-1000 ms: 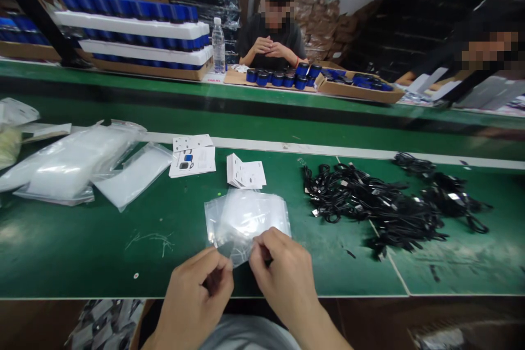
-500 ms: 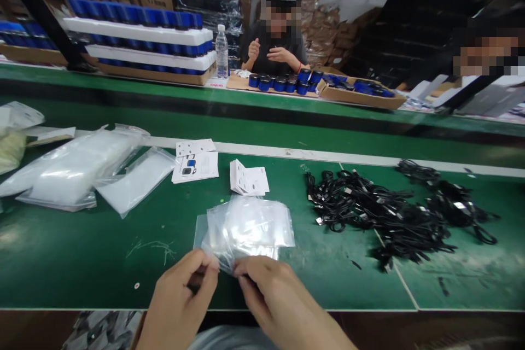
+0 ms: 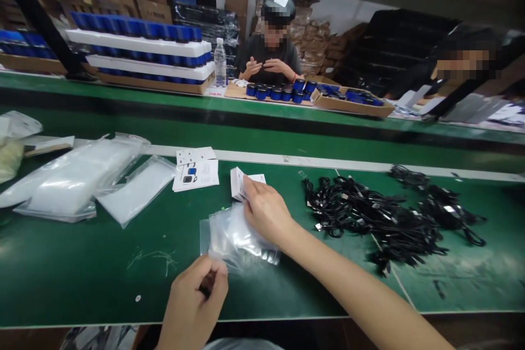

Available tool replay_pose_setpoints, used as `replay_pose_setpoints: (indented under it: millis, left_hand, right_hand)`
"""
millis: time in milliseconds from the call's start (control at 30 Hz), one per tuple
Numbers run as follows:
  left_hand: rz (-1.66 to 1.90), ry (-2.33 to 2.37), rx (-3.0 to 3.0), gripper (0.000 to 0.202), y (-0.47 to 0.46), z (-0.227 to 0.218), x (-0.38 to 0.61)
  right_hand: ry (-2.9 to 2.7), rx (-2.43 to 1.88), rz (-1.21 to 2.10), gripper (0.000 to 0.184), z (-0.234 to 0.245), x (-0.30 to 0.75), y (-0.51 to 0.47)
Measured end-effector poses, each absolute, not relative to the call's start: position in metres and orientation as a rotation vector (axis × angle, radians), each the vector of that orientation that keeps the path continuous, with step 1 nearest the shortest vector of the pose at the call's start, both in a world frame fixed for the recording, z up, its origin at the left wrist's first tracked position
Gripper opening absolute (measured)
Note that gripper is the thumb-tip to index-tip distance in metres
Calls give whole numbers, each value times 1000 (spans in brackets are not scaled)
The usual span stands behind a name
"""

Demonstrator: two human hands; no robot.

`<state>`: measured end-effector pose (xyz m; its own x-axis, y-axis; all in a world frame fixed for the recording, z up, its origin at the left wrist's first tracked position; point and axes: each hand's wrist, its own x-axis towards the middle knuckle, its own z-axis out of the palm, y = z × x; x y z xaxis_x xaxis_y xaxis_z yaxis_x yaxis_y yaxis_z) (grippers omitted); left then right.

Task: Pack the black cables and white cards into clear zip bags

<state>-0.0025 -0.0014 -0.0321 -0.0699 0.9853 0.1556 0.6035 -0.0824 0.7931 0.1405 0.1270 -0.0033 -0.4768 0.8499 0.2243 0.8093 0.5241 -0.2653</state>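
Observation:
My left hand (image 3: pixel 196 298) sits near the table's front edge, fingers pinched on the corner of a clear plastic bag (image 3: pixel 232 236) from a small stack lying on the green table (image 3: pixel 82 262). My right hand (image 3: pixel 264 209) has stretched forward over that stack. Its fingertips touch a small stack of white leaflets (image 3: pixel 243 181) just beyond the bags; whether they grip one I cannot make out.
A pile of black cables (image 3: pixel 369 213) lies to the right. Larger plastic bags (image 3: pixel 77 175) and printed cards (image 3: pixel 196 169) lie to the left. Across the conveyor a person (image 3: pixel 270 49) handles blue cylinders (image 3: pixel 283 90) on cardboard trays; another person sits at far right.
My right hand let go of the bag near my left hand and reached forward to the leaflet stack. My left hand kept its pinch on the bag.

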Motion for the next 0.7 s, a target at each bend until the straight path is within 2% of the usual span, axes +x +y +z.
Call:
replay_pose_setpoints:
  millis: [100, 233, 433, 533, 633, 700]
  left_hand:
    - [1026, 1730, 1680, 28, -1, -31, 0]
    - [1046, 1715, 1618, 28, -2, -30, 1]
    - [1195, 1600, 968, 32, 4, -29, 1]
    - [1277, 1465, 669, 34, 9, -27, -4]
    - [1364, 1408, 587, 30, 12, -25, -7]
    - [1398, 1519, 735, 28, 12, -24, -7]
  right_hand:
    - [-2416, -1457, 182, 47, -10, 131, 131]
    - [-2288, -1528, 236, 24, -6, 138, 137]
    - [-2055, -1325, 361, 18, 11, 165, 101]
    - [-1860, -1093, 728, 14, 8, 163, 55]
    - [-1801, -1183, 1031, 11, -4, 153, 23]
    - [-1754, -1244, 1164, 11, -12, 147, 15]
